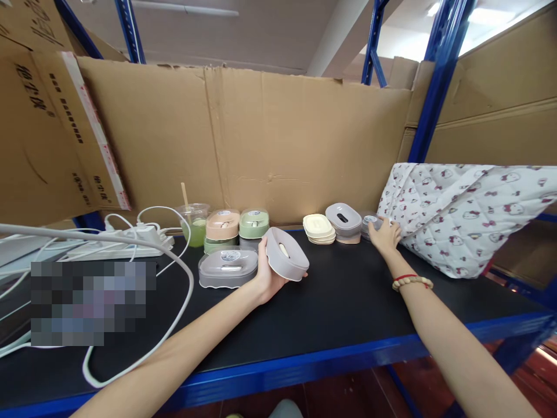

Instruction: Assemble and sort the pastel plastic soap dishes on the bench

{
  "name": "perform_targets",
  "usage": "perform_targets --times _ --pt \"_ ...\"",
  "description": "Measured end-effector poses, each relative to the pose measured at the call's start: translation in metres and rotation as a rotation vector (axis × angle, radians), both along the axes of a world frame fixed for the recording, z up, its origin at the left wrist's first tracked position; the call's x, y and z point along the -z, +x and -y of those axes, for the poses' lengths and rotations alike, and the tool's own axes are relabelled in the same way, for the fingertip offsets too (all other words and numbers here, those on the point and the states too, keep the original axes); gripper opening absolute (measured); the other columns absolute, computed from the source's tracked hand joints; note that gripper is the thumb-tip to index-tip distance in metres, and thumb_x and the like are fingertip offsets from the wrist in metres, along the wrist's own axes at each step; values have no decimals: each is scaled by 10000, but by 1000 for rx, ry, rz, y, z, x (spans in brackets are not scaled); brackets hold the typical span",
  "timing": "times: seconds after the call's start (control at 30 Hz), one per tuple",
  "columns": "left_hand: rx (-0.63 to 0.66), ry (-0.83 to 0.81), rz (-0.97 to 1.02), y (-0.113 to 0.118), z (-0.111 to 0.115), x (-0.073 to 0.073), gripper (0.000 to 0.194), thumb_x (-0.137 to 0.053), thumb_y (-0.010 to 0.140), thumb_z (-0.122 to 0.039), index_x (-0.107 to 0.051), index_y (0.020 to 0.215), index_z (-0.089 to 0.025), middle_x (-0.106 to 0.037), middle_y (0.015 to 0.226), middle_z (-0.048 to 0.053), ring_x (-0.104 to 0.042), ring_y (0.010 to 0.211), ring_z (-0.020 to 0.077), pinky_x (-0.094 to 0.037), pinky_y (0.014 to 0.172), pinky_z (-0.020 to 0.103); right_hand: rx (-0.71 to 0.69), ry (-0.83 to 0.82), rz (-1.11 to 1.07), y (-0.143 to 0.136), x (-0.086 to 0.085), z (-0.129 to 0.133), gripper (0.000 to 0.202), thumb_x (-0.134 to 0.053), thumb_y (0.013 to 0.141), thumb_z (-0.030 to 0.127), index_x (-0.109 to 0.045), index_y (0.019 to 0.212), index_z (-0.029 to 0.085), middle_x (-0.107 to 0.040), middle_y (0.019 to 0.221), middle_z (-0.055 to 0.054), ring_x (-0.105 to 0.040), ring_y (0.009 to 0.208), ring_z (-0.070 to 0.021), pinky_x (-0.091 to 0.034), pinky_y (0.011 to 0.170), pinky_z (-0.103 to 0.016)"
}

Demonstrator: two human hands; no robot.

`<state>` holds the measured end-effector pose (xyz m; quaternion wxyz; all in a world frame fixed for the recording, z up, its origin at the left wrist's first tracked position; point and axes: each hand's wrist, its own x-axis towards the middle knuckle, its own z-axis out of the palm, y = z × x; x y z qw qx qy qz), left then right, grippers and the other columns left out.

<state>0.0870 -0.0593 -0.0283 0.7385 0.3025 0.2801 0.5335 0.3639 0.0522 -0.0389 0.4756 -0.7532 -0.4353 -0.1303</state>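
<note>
My left hand (270, 284) grips a grey oval plastic box (288, 255), tilted, with a light-coloured piece showing in the slot on its top. Just left of it stands a larger grey box with a clear lid (228, 268). At the back right, the fingers of my right hand (385, 234) are bent over clear plastic lids (369, 222); the far fingertips are partly hidden. Beside those lids is a stack of grey oval pieces (343, 219), with a peach one at its bottom. A pile of cream square lids (319, 227) lies left of that stack.
Peach (223, 223) and green (254, 223) lidded boxes stand stacked near a cup of green drink (196, 229). White cables and a power strip (143, 244) occupy the left. A patterned white cloth (461, 215) stands at right. Cardboard (278, 145) walls the back.
</note>
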Motion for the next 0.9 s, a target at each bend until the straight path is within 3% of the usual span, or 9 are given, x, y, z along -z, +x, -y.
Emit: perform_targets --times 0.17,0.3,0.37,0.5,0.63,0.77,0.9 --pt "-13 -9 -41 0 0 0 536 -217 897 -550 -565 886 -143 -604 735 85 -606 656 239 -515 616 378 -109 221 -70 -28 -25 21 367 -402 755 287 -501 1074 135 -447 1103 -161 -403 1098 -304 -321 928 -480" --pt "16 -38 -103 -2 -3 4 561 -245 898 -559 -562 1014 -111 -625 809 113 -624 764 249 -503 702 351 -373 423 6 -61 -37 34 284 -357 776 305 -520 956 158 -504 1031 -137 -456 1038 -256 -348 938 -423" --pt "34 -57 -144 -2 -4 4 580 -260 900 -556 -535 1069 -74 -622 824 131 -622 738 238 -495 696 326 -567 423 32 -79 -38 39 238 -363 790 334 -526 879 184 -540 973 -117 -492 974 -241 -383 908 -398" --pt "3 -67 -178 -1 -5 4 560 -306 904 -539 -478 1129 -56 -604 765 112 -601 604 201 -485 638 289 -1072 202 -26 -112 -33 50 274 -442 789 451 -551 833 204 -593 915 -82 -540 908 -230 -436 835 -375" --pt "-46 -19 -162 0 -5 4 493 -322 923 -491 -487 1145 -83 -607 758 100 -621 617 193 -487 659 276 -1468 -126 -124 -129 -24 59 451 -522 746 524 -550 1039 184 -573 1125 -98 -518 1055 -250 -421 890 -389" --pt "-66 18 -145 -1 -7 6 476 -319 933 -476 -486 1183 -108 -620 808 107 -630 631 188 -489 709 291 -1614 -377 -185 -132 -19 63 601 -580 713 560 -506 1141 146 -564 1169 -114 -512 1082 -263 -397 937 -410" --pt "-59 -3 -154 -2 -8 6 476 -332 928 -473 -494 1182 -105 -622 809 112 -628 625 193 -491 693 296 -1632 -443 -195 -131 -18 63 564 -578 733 568 -528 1109 151 -577 1144 -103 -506 1085 -262 -394 939 -403"
